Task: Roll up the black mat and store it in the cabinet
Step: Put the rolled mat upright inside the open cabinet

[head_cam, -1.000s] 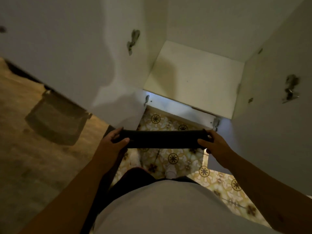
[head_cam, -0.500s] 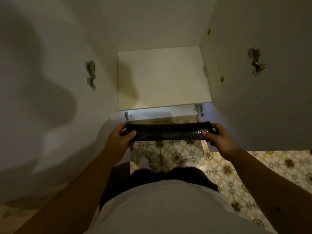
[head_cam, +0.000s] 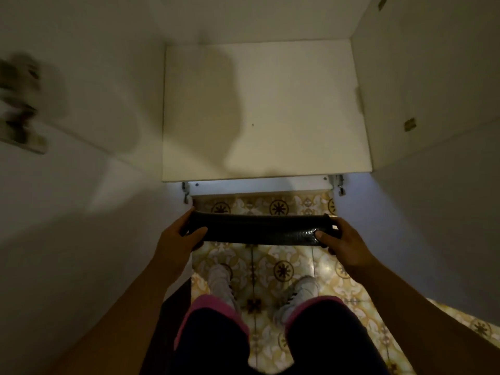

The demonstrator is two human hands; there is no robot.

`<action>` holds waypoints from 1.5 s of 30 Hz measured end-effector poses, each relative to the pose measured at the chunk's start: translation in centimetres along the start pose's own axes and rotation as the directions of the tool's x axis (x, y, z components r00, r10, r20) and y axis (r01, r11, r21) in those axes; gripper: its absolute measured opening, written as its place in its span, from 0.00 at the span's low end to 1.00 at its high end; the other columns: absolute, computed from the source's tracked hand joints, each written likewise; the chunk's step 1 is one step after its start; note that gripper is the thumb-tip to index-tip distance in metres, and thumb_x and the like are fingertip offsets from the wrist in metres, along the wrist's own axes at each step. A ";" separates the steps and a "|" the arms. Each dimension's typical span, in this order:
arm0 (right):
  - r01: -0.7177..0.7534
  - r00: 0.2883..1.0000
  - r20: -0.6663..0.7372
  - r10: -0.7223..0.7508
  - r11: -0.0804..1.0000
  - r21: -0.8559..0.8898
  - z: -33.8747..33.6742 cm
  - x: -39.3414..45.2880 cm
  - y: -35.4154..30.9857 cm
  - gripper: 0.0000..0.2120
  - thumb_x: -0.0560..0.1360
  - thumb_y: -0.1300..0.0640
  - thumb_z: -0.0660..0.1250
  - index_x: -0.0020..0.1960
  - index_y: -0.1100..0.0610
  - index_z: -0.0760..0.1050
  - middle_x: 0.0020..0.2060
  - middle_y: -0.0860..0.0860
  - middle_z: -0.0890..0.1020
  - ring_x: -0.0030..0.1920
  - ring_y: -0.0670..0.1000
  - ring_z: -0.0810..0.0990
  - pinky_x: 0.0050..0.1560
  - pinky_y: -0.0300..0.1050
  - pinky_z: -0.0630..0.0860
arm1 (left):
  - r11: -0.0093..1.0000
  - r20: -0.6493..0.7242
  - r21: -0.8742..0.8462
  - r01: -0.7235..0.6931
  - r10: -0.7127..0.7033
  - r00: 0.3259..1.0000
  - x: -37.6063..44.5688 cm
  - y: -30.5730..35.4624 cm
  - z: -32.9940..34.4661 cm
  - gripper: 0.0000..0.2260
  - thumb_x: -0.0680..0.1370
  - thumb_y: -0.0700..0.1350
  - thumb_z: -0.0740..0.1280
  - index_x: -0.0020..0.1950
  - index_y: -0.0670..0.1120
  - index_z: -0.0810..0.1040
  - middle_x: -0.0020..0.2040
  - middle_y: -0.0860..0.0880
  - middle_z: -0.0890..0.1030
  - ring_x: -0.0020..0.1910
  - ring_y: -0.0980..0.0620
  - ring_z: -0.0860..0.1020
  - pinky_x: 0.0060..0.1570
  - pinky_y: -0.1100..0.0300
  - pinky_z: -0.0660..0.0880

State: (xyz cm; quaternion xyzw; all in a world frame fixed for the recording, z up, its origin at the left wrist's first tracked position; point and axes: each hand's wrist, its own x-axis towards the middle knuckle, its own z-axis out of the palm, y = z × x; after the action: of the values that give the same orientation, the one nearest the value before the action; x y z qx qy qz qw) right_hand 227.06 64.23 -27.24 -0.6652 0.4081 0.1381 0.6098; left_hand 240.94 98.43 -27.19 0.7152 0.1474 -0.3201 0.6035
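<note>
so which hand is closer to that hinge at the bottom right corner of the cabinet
Right. The right hand grips the rolled black mat at its right end, just below the hinge. The left hand holds the mat's other end, far across to the left.

— What is the person wearing?

— Dark trousers (head_cam: 330, 336), close to black in this dim light, each leg ending in a pink cuff (head_cam: 213, 307) at the hem.

— And on the feet?

— Pale, whitish shoes (head_cam: 220, 280) with some darker marks on top; the light is too low to make out the pattern.

— Any sleeves?

— None show. Both forearms are bare down to the hands: left hand (head_cam: 176, 243), right hand (head_cam: 345, 243). No watch, ring or band visible.
</note>
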 end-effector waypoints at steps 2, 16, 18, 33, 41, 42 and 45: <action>-0.003 1.000 0.018 0.003 0.999 -0.032 1.2 5.2 2.6 0.22 0.72 0.57 0.72 0.64 0.51 0.70 0.51 0.51 0.79 0.45 0.49 0.79 0.34 0.34 0.73 | 1.000 -0.014 0.025 -0.003 0.003 1.000 4.4 -3.5 0.3 0.24 0.71 0.43 0.73 0.63 0.63 0.75 0.52 0.60 0.82 0.50 0.56 0.82 0.49 0.54 0.80; 0.207 0.975 0.125 -0.183 0.953 -0.221 8.9 35.9 15.2 0.26 0.65 0.49 0.77 0.59 0.46 0.72 0.54 0.50 0.80 0.53 0.52 0.80 0.45 0.48 0.80 | 0.864 -0.008 0.465 -0.192 0.221 0.975 31.3 -21.1 0.6 0.31 0.74 0.46 0.72 0.75 0.52 0.64 0.66 0.47 0.72 0.59 0.54 0.72 0.48 0.67 0.72; 0.238 0.969 0.123 -0.214 0.940 -0.245 9.4 38.8 15.5 0.27 0.65 0.51 0.77 0.61 0.46 0.71 0.55 0.50 0.79 0.55 0.52 0.79 0.51 0.52 0.80 | 0.876 -0.017 0.440 -0.197 0.227 0.974 33.8 -21.8 0.6 0.32 0.74 0.45 0.72 0.75 0.53 0.63 0.65 0.50 0.72 0.55 0.58 0.73 0.47 0.68 0.72; 0.307 0.897 -0.182 -0.403 0.864 -0.398 16.1 45.3 16.3 0.29 0.66 0.46 0.76 0.63 0.51 0.71 0.57 0.49 0.74 0.55 0.48 0.73 0.51 0.40 0.70 | 0.901 -0.057 0.262 -0.347 0.373 0.926 41.4 -25.9 -1.4 0.29 0.74 0.42 0.72 0.70 0.62 0.66 0.69 0.49 0.70 0.62 0.53 0.74 0.56 0.58 0.76; 0.161 0.874 -0.475 -0.102 0.983 0.085 26.1 41.0 17.8 0.09 0.71 0.52 0.72 0.45 0.44 0.73 0.39 0.41 0.79 0.40 0.39 0.77 0.34 0.30 0.66 | 0.890 -0.140 0.246 -0.384 0.425 0.895 41.3 -26.5 -0.3 0.25 0.74 0.41 0.72 0.67 0.57 0.69 0.64 0.50 0.72 0.60 0.52 0.75 0.51 0.67 0.74; 0.158 0.881 -0.468 -0.072 0.976 0.149 26.6 41.0 17.5 0.10 0.71 0.53 0.73 0.47 0.45 0.73 0.40 0.41 0.80 0.40 0.38 0.77 0.35 0.30 0.67 | 0.888 -0.146 0.250 -0.386 0.428 0.892 41.3 -26.5 -0.3 0.25 0.73 0.41 0.72 0.67 0.56 0.69 0.64 0.50 0.72 0.59 0.52 0.75 0.50 0.67 0.75; 0.157 0.906 -0.418 -0.067 0.970 0.185 27.3 41.1 17.2 0.15 0.71 0.51 0.72 0.56 0.48 0.75 0.44 0.41 0.80 0.46 0.41 0.79 0.39 0.32 0.69 | 0.866 -0.140 0.290 -0.407 0.459 0.877 41.0 -27.3 -0.1 0.25 0.73 0.42 0.73 0.67 0.54 0.68 0.63 0.51 0.72 0.55 0.52 0.76 0.47 0.66 0.77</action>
State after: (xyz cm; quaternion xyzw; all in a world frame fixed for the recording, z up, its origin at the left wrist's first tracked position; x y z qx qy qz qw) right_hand 249.26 75.41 -73.18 -0.6321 0.5000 -0.0840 0.5860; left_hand 255.46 97.51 -74.21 0.8298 0.0019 -0.1166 0.5457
